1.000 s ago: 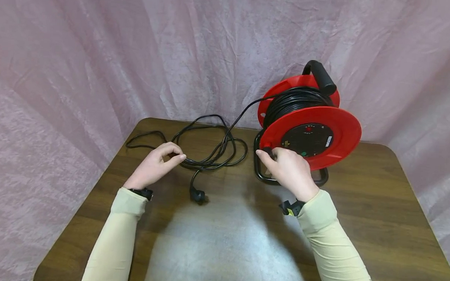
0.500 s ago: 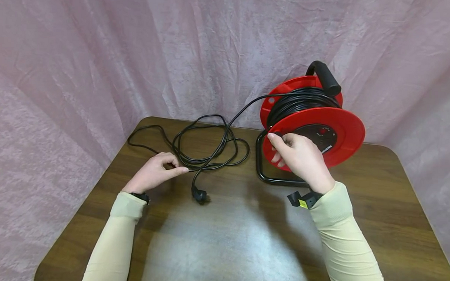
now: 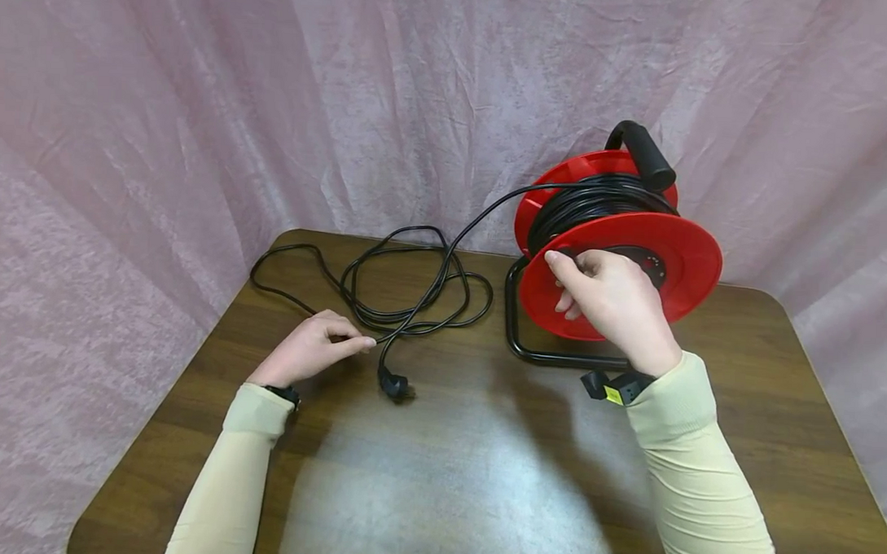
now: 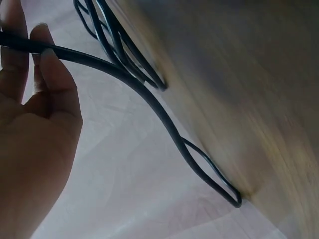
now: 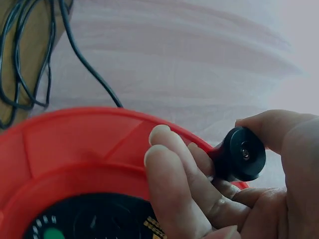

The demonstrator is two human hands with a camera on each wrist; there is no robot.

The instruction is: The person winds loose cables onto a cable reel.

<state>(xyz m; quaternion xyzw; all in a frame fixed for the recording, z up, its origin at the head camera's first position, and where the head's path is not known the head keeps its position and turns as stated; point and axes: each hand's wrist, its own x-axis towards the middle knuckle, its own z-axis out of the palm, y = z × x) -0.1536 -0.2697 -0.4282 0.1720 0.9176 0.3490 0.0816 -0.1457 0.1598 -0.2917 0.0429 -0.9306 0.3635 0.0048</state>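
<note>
A red cable reel (image 3: 689,265) wound with black cable stands on the table's back right. In the head view my right hand (image 3: 622,304) is in front of its near disc. The right wrist view shows that hand's thumb and fingers pinching the reel's black crank knob (image 5: 243,153). At the left, my left hand (image 3: 312,347) is low over the table. In the left wrist view its thumb and fingers pinch the black cable (image 4: 144,92). Loose loops of cable (image 3: 383,316) lie between the hands, one run rising to the drum. A black plug (image 3: 394,385) lies in front of the loops.
The reel has a black tube stand (image 3: 558,358) and a black carrying handle (image 3: 644,158). Behind the wooden table (image 3: 422,472) hangs a pink curtain (image 3: 391,104). A loop of cable reaches the table's left edge.
My right hand has shifted right and upward with the knob, and the reel's disc has turned. The left hand has sunk slightly and moved a little right. The plug has barely moved.
</note>
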